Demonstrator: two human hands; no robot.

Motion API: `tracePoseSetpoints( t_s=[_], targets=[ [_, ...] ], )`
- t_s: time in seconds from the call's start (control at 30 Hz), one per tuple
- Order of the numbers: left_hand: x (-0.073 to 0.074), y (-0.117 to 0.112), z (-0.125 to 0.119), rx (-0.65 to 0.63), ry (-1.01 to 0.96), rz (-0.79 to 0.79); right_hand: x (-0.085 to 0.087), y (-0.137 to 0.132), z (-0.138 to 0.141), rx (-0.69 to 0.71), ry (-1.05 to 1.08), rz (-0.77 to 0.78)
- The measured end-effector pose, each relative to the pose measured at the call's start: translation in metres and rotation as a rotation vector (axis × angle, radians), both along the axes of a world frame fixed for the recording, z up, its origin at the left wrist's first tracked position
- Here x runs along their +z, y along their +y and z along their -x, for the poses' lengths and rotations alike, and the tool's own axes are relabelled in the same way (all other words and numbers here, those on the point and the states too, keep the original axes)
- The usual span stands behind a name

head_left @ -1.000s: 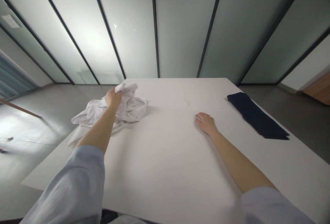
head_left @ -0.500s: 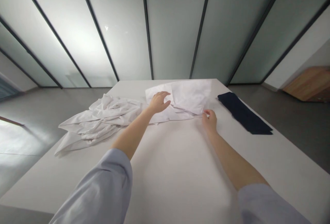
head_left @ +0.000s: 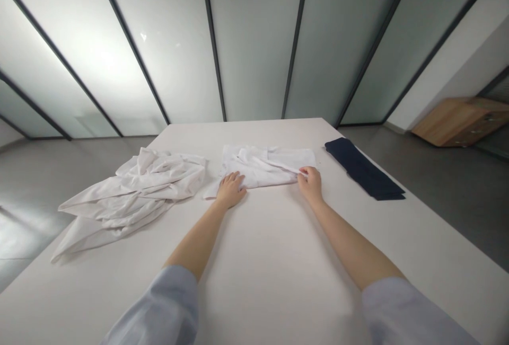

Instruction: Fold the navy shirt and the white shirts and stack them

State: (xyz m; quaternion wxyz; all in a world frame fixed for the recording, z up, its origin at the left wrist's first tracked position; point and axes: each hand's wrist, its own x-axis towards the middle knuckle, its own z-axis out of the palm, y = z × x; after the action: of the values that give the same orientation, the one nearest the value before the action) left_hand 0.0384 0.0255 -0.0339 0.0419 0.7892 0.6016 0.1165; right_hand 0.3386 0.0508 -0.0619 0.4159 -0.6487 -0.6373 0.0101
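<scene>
A white garment [head_left: 266,167] lies spread flat at the middle of the white table [head_left: 278,260]. My left hand [head_left: 229,190] rests on its near left corner with fingers stretched out and flat. My right hand [head_left: 310,182] is at the garment's near right corner, fingers pinched on the cloth's edge. A crumpled pile of white clothes [head_left: 127,194] lies to the left of my left hand, apart from it.
A folded dark navy cloth [head_left: 363,174] lies along the table's right edge. Frosted glass panels with dark frames stand behind the table. A wooden cabinet [head_left: 453,127] sits on the floor at the far right.
My left hand let go of the crumpled pile and moved right. One white garment was drawn out and now lies flat, with both hands at its near corners. The view shifted left.
</scene>
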Motion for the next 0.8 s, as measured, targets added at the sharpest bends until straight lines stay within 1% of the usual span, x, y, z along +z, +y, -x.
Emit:
tracePoseSetpoints(
  t_s=[0.07, 0.13, 0.2, 0.27, 0.33, 0.37, 0.4, 0.43, 0.47, 0.5, 0.53, 0.6, 0.63, 0.67, 0.7, 0.73, 0.8],
  targets=[
    [0.000, 0.001, 0.001, -0.007, -0.010, 0.004, 0.001, -0.001, 0.001, 0.005, -0.113, 0.090],
    [-0.002, 0.002, 0.001, -0.012, -0.016, 0.006, 0.004, -0.004, 0.004, 0.009, -0.245, 0.218],
    [-0.001, 0.002, 0.001, 0.019, -0.021, -0.021, 0.009, -0.007, 0.008, 0.004, -0.367, 0.340],
    [0.002, 0.001, 0.002, 0.133, -0.033, -0.095, 0.018, -0.013, 0.013, -0.008, -0.472, 0.405],
    [0.006, 0.001, 0.003, 0.278, -0.053, -0.168, 0.029, -0.021, 0.019, -0.018, -0.552, 0.422],
    [0.008, 0.001, 0.003, 0.327, -0.068, -0.177, 0.034, -0.025, 0.022, -0.006, -0.577, 0.429],
    [0.010, 0.001, 0.002, 0.347, -0.083, -0.160, 0.039, -0.030, 0.027, 0.026, -0.589, 0.438],
    [0.011, 0.001, 0.001, 0.341, -0.098, -0.125, 0.043, -0.035, 0.033, 0.082, -0.587, 0.449],
    [0.011, 0.001, 0.000, 0.314, -0.113, -0.081, 0.047, -0.040, 0.039, 0.166, -0.571, 0.459],
    [0.010, 0.001, -0.002, 0.275, -0.130, -0.042, 0.049, -0.046, 0.046, 0.279, -0.536, 0.466],
    [0.009, 0.001, -0.004, 0.231, -0.147, -0.017, 0.050, -0.051, 0.054, 0.419, -0.480, 0.470],
    [0.006, 0.000, -0.008, 0.151, -0.181, -0.017, 0.051, -0.061, 0.069, 0.734, -0.319, 0.475],
    [0.004, 0.000, -0.009, 0.122, -0.192, -0.031, 0.050, -0.064, 0.075, 0.863, -0.227, 0.467],
    [0.002, 0.000, -0.010, 0.099, -0.195, -0.042, 0.049, -0.066, 0.079, 0.946, -0.144, 0.442],
    [0.001, -0.001, -0.010, 0.081, -0.189, -0.046, 0.047, -0.065, 0.081, 0.975, -0.084, 0.397],
    [-0.001, -0.001, -0.010, 0.062, -0.178, -0.040, 0.044, -0.062, 0.080, 0.951, -0.052, 0.332],
    [-0.002, -0.001, -0.010, 0.006, -0.155, -0.009, 0.036, -0.051, 0.072, 0.812, -0.066, 0.205]
  ],
)
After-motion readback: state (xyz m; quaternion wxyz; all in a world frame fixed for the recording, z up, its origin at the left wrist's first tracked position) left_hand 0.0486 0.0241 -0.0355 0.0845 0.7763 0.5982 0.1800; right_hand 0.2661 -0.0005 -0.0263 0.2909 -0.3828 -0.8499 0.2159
